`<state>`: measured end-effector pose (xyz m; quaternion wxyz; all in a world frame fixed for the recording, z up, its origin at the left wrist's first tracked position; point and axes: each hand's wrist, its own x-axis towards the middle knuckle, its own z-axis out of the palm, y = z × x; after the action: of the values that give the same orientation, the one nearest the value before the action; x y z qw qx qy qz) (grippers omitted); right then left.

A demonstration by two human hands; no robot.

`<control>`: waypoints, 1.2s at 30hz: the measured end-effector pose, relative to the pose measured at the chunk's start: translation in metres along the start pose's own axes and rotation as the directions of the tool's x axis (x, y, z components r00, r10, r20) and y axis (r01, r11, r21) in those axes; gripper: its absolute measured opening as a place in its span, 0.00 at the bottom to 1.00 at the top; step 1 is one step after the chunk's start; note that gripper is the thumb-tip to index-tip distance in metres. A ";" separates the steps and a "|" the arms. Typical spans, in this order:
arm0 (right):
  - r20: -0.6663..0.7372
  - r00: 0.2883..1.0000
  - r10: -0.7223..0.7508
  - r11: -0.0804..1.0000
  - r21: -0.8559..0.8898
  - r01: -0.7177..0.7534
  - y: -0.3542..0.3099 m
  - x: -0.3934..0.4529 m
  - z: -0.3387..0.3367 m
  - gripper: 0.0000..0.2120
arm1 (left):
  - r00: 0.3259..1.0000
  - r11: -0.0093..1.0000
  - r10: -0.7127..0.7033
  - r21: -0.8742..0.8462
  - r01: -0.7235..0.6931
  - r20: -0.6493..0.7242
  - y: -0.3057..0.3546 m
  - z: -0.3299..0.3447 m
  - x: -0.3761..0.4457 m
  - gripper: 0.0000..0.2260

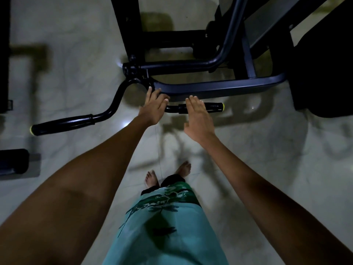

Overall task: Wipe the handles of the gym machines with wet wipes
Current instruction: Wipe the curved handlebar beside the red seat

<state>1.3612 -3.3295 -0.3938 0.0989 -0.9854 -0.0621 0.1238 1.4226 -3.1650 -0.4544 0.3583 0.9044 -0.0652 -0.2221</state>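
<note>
A black curved pull bar hangs in front of me at the middle of the view. Its left handle grip (pixel 63 124) has a yellow end cap and points down-left. Its right handle grip (pixel 214 107) also ends in a yellow cap. My left hand (pixel 153 108) rests on the bar's centre, fingers spread and touching the dark frame beam (pixel 219 87). My right hand (pixel 199 119) lies flat over the right grip with straight fingers, covering part of it. No wet wipe shows in either hand.
The black machine frame (pixel 191 64) and a slanted rail (pixel 232 27) stand behind the bar. A dark seat or pad (pixel 324 77) is at the right. Another dark machine part (pixel 13 161) sits at the left edge. My bare feet (pixel 168 174) stand on pale tiles.
</note>
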 end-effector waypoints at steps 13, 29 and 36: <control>0.018 0.994 -0.108 0.988 -0.105 0.109 -0.013 -0.005 0.014 0.33 | 0.996 0.994 0.064 -0.084 -0.069 -0.066 0.004 -0.001 0.000 0.17; -0.111 0.911 -0.397 0.882 -0.319 0.346 -0.010 0.024 0.027 0.22 | 0.992 0.995 0.082 -0.049 -0.087 -0.101 0.006 -0.004 -0.002 0.15; -0.157 0.916 -0.368 0.899 -0.310 0.308 0.019 0.013 0.022 0.32 | 0.995 0.998 0.058 -0.006 -0.058 -0.084 0.007 -0.005 -0.002 0.15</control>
<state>1.3697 -3.3423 -0.4218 -0.0149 -0.9708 -0.2392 -0.0111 1.4229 -3.1663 -0.4458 0.3707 0.9093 -0.0753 -0.1737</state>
